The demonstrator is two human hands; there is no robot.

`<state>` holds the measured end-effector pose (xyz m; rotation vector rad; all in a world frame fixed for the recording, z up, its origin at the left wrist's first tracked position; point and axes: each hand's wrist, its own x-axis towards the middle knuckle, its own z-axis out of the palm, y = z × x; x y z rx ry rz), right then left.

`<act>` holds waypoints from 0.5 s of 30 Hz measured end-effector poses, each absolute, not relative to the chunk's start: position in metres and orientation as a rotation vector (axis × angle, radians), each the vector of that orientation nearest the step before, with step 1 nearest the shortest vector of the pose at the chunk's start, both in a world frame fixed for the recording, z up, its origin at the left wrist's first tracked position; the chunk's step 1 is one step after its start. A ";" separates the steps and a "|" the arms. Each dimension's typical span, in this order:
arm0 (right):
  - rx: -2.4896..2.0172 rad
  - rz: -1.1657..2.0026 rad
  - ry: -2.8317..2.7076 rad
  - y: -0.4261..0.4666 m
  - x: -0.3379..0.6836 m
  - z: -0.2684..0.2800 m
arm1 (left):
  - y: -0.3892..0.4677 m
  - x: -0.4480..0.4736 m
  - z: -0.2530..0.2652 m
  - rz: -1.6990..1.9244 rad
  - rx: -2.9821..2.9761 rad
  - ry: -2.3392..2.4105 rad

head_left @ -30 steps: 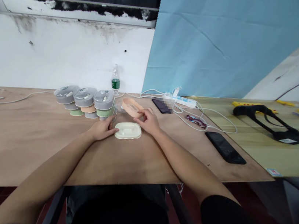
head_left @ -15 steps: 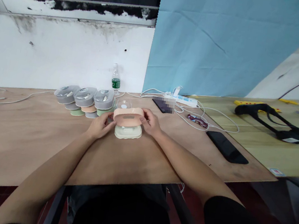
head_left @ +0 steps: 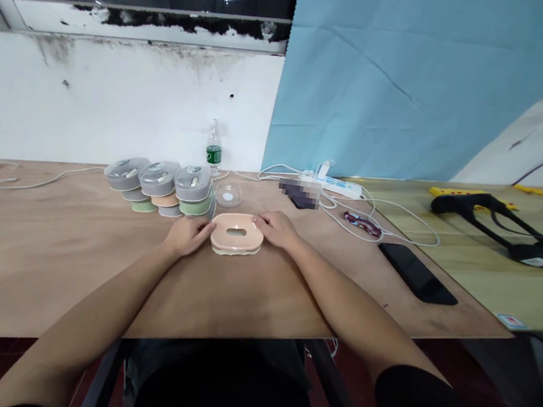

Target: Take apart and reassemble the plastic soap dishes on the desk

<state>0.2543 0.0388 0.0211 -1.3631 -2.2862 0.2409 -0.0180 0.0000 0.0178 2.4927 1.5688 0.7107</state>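
A peach plastic piece (head_left: 240,242), rounded oblong with a small oval slot in its middle, lies level over a cream, wavy-edged base (head_left: 235,253) on the table in front of me. My left hand (head_left: 187,236) is closed at its left edge, thumb along the side. On the right, my right hand (head_left: 274,229) grips the far right corner, its fingers curled at the rim. Only the front rim of the base shows under the peach piece. Just behind sits a clear shallow lid (head_left: 229,195) with a white disc in its centre.
Stacked grey, green and peach containers (head_left: 158,181) with clear tops stand left of the lid. Behind them is a bottle (head_left: 214,153). Towards the right lie a phone (head_left: 417,272), a maroon item (head_left: 362,224), cables, a power strip (head_left: 339,187) and a black strap frame (head_left: 505,229).
The peach piece has come down from a tilted position above the base to lie flat over it. Both hands have lowered with it, still holding its sides.
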 end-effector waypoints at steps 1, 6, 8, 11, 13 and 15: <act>-1.420 0.243 -2.315 0.040 0.254 0.020 | 0.001 -0.017 0.017 0.652 2.488 1.590; -1.563 0.372 -2.381 0.048 0.254 0.009 | 0.005 -0.012 0.012 0.396 2.449 1.646; -1.529 0.357 -2.340 0.051 0.254 0.004 | 0.006 -0.012 0.011 0.382 2.446 1.652; -1.484 0.260 -2.151 0.061 0.254 0.000 | 0.007 -0.013 0.011 0.404 2.434 1.649; -1.445 0.196 -2.008 0.072 0.251 0.000 | 0.007 -0.013 0.011 0.436 2.419 1.645; -1.357 0.156 -1.959 0.085 0.245 -0.001 | 0.007 -0.013 0.011 0.465 2.394 1.645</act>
